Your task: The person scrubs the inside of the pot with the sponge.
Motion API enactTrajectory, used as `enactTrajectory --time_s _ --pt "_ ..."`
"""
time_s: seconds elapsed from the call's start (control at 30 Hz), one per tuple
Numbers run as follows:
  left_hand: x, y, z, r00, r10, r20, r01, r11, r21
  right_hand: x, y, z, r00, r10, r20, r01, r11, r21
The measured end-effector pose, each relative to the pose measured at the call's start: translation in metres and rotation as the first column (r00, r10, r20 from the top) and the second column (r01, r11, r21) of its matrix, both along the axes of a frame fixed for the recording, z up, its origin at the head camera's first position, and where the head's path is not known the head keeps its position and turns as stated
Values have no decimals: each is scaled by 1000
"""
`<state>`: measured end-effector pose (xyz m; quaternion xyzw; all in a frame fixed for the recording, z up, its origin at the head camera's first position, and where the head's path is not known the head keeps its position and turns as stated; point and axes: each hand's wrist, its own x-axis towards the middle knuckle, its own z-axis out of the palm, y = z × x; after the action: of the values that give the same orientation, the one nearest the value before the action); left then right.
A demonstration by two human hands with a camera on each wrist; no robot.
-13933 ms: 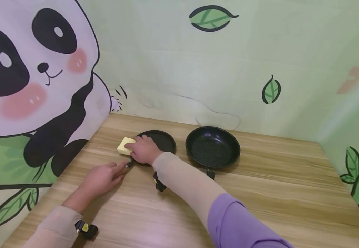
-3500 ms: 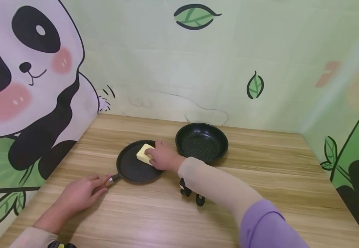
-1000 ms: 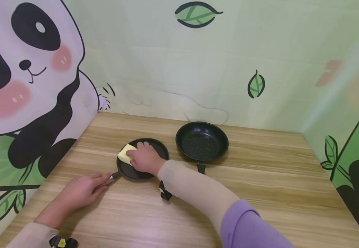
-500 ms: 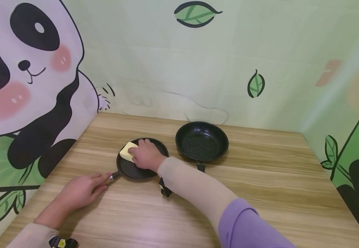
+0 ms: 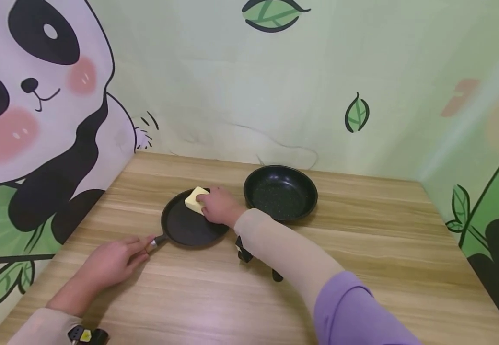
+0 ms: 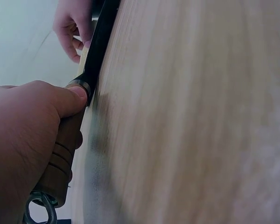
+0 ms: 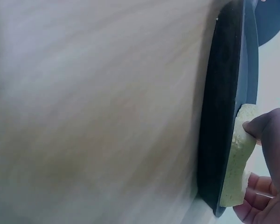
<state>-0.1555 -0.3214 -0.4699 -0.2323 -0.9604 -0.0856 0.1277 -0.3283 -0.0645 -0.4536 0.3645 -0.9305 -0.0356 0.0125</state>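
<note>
My left hand [image 5: 113, 263] grips the wooden handle [image 6: 65, 158] of a shallow black flat pan [image 5: 193, 230], with the thumb laid along its top near the metal collar. The pan sits on the table, cooking side up. A pale yellow sponge [image 5: 195, 200] is pinched in my right hand [image 5: 222, 206], against the pan's far side. In the right wrist view the sponge [image 7: 242, 149] stands at the rim, thumb on one face and fingers on the other. My right hand and sleeve cover the pan's right edge.
A deeper black frying pan [image 5: 279, 194] stands to the right, close to my right hand; my right forearm crosses over its handle. The wooden table [image 5: 383, 239] meets a printed wall at the back, with a panda picture [image 5: 51, 110] on the left.
Over the last half second my right hand has slid the sponge across the pan, rightward and toward the back. The left hand keeps its grip. Since the oldest frame, the flat pan stands nearer me.
</note>
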Motion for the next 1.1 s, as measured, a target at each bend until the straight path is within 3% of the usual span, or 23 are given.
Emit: enactTrajectory --time_s 0.4,0.73,0.87,1.1 --pt "-2 -1 -2 1000 3 8 -3 1000 2 23 17 4 998 62 8 -62 997 55" --pt "-3 -2 -3 1000 -17 3 16 1000 16 56 0 1 973 229 -30 -228 973 33" --pt "-2 -2 -4 1000 -24 -1 24 1000 15 55 -11 -4 976 205 -76 -202 979 36" --pt "-3 -1 -3 1000 4 7 -4 1000 -3 34 -12 1 992 75 -98 -70 996 54"
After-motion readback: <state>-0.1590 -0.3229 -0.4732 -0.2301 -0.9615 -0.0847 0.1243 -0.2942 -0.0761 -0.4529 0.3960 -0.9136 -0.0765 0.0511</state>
